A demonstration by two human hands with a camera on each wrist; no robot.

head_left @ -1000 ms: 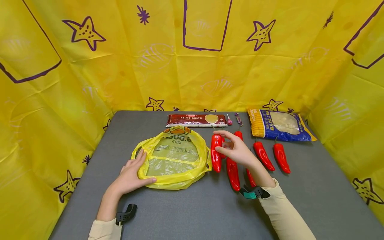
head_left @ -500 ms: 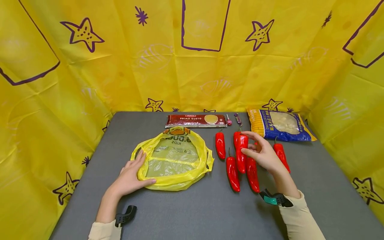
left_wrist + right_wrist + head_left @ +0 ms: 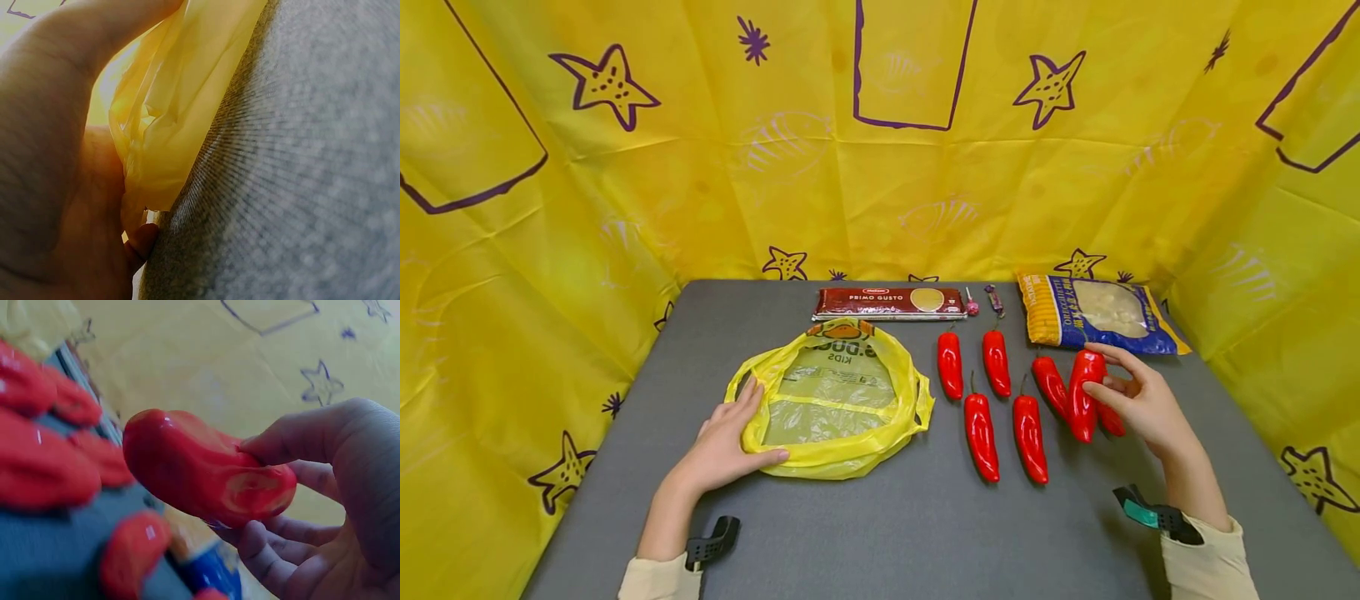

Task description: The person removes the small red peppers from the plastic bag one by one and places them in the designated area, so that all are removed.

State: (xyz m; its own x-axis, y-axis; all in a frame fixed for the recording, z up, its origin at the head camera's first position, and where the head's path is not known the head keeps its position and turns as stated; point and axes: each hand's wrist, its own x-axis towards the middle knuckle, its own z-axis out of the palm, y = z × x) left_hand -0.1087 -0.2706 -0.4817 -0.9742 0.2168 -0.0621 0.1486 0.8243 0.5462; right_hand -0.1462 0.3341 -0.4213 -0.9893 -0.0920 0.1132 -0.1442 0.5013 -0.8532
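Note:
My right hand (image 3: 1138, 404) pinches a red chili pepper (image 3: 1082, 396) between thumb and fingertips, held above the right side of the table. In the right wrist view the glossy pepper (image 3: 206, 469) fills the middle, the thumb on its top side and fingers beneath. Behind it, one red pepper (image 3: 1049, 385) lies to the left and another (image 3: 1109, 419) is partly hidden by the hand. My left hand (image 3: 722, 433) rests with spread, straight fingers on the left rim of a yellow plastic bag (image 3: 842, 458), whose mouth gapes upward. The left wrist view shows the bag's thin wall (image 3: 181, 112) beside the thumb.
Several red peppers (image 3: 981, 437) lie in two rows right of the bag. Along the back are a dark red Primo Gusto packet (image 3: 887, 304), a lollipop (image 3: 972, 307), a small purple-wrapped candy (image 3: 995, 300) and a blue-yellow orecchiette bag (image 3: 1101, 312). Yellow cloth surrounds the grey table.
My right hand has carried the held pepper rightward, from beside the bag, across the other peppers, to the right side. The left hand and the yellow bag stay nearly where they were.

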